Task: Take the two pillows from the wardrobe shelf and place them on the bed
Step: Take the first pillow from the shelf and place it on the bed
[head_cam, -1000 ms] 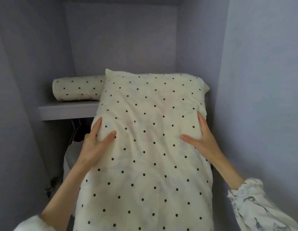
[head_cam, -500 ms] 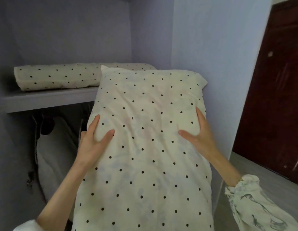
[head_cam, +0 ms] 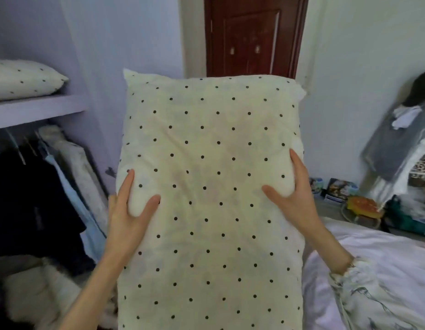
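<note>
I hold a cream pillow with black dots (head_cam: 211,177) upright in front of me, clear of the wardrobe. My left hand (head_cam: 129,210) grips its left edge and my right hand (head_cam: 294,196) grips its right edge, thumbs pressed into the front. A second dotted pillow (head_cam: 23,79) lies on the lilac wardrobe shelf (head_cam: 37,110) at the upper left. The bed (head_cam: 373,248) with pale bedding shows at the lower right, partly hidden by the held pillow and my right sleeve.
Dark and pale clothes (head_cam: 40,198) hang under the shelf on the left. A dark red door (head_cam: 252,34) stands straight ahead. Cluttered items and boxes (head_cam: 363,201) sit on the floor beyond the bed, with a leaning heap (head_cam: 401,148) at the far right.
The held pillow has come out of the wardrobe and swung right with my view. The door and bed have come into sight; the shelf pillow has slid to the left edge.
</note>
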### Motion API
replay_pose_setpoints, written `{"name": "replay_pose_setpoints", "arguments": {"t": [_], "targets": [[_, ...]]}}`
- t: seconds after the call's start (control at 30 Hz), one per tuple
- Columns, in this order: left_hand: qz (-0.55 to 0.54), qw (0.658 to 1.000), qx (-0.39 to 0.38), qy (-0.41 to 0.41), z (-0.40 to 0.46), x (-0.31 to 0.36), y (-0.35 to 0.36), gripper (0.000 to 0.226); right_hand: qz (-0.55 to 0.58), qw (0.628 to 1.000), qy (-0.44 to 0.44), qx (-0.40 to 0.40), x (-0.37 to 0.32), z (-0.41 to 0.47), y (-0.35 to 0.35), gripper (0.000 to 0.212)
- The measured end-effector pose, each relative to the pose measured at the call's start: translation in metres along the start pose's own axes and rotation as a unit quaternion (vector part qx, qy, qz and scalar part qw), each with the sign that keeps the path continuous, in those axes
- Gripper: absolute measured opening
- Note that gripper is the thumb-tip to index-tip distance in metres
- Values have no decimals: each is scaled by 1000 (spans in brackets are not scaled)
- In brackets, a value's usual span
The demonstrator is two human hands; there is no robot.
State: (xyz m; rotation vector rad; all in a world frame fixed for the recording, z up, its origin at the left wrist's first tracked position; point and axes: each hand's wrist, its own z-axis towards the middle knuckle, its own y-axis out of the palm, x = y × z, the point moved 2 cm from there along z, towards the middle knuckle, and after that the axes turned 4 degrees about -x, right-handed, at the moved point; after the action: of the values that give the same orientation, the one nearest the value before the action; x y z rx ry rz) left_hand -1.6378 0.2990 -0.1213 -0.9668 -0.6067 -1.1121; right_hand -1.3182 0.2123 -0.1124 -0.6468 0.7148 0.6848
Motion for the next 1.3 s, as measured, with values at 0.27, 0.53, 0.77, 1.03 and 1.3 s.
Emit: {"name": "replay_pose_setpoints", "arguments": {"t": [0.27, 0.53, 0.77, 1.03, 1.3], "targets": [[-44, 994, -87, 56, 30, 51, 194, 67, -97, 987, 39, 118, 89, 24, -141, 86], [-96, 980, -165, 62, 78, 68, 340, 66, -174, 970, 65, 157, 160, 69, -225, 84], [-135, 970, -196, 49, 156, 56, 441, 64, -207, 960, 76, 173, 220, 146, -245, 85], [-175, 946, -259, 87, 298, 35, 576, 64, -234, 942, 96, 220, 310, 265, -238, 86], [-204, 924, -302, 114, 410, 26, 705, 63, -265, 919, 119, 266, 386, 368, -251, 86]]}}
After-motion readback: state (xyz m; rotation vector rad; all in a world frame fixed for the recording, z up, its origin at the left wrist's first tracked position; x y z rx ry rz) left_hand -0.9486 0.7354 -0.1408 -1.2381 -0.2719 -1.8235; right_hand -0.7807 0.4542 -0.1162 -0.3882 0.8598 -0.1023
